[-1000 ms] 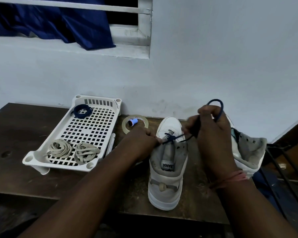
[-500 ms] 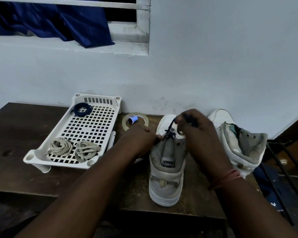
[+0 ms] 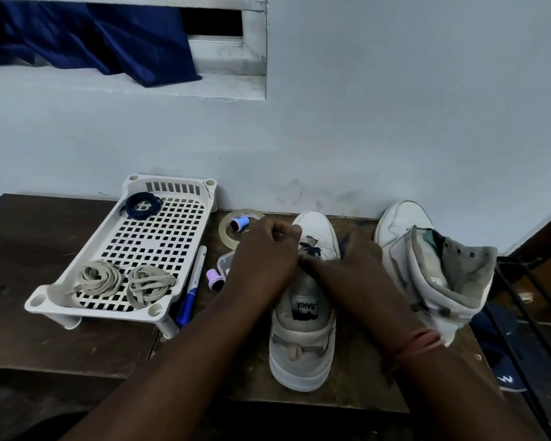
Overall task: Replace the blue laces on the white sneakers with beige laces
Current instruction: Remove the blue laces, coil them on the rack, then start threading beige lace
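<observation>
A white sneaker [image 3: 303,316] stands in the middle of the table, toe to the wall. A short stretch of blue lace [image 3: 310,249] shows at its lowest eyelets. My left hand [image 3: 264,253] grips the sneaker's left eyelet flap with curled fingers. My right hand [image 3: 347,268] reaches in from the right and pinches the blue lace just below that stretch; its fingertips are blurred. The second sneaker [image 3: 427,265] stands tilted at the right, with no lace showing. Two beige lace bundles [image 3: 99,278] [image 3: 150,284] and a coiled blue lace [image 3: 142,203] lie in the white tray [image 3: 39,302].
A tape roll [image 3: 225,230] with a small blue cap [image 3: 240,222] lies by the wall. A blue pen [image 3: 191,288] and a pink cap [image 3: 215,280] lie between tray and sneaker. The table's front edge runs just below the sneaker's heel. A dark metal rack [image 3: 522,313] stands at the right.
My right hand, which had pulled a loop of blue lace up above the sneaker, has come back down to the eyelets. My left hand has stayed on the sneaker.
</observation>
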`<state>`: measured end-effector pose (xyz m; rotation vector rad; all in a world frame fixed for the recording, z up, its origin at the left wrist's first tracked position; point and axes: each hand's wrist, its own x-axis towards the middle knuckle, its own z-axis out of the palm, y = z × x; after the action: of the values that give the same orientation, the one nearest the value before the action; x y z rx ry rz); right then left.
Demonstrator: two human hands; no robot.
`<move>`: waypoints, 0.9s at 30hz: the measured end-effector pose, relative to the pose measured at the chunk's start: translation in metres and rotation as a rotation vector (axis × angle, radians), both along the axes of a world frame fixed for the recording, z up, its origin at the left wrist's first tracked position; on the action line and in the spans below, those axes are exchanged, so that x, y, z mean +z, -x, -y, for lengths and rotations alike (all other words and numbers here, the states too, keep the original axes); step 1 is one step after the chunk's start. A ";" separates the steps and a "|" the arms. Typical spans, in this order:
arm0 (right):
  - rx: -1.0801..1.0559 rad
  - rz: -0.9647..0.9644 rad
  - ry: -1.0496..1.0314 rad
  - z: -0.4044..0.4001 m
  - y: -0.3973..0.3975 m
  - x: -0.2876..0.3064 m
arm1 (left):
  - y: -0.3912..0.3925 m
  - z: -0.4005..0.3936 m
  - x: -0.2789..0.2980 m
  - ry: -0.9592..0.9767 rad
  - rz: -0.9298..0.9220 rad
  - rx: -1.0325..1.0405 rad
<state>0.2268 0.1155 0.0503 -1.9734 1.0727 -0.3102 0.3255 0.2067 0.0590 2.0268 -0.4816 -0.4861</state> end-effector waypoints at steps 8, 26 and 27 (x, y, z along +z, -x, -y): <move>0.081 -0.105 0.012 0.011 0.005 -0.006 | -0.008 0.004 -0.015 -0.236 0.154 -0.221; 0.215 0.007 -0.087 0.039 0.018 -0.012 | -0.030 0.001 -0.017 -0.208 0.291 -0.383; 0.212 -0.023 -0.038 0.036 0.017 -0.011 | -0.026 0.003 -0.019 -0.197 0.436 -0.385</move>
<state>0.2098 0.0793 0.0391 -2.0395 0.8673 -0.1521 0.3511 0.2042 0.0400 2.2438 -1.1418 -0.3239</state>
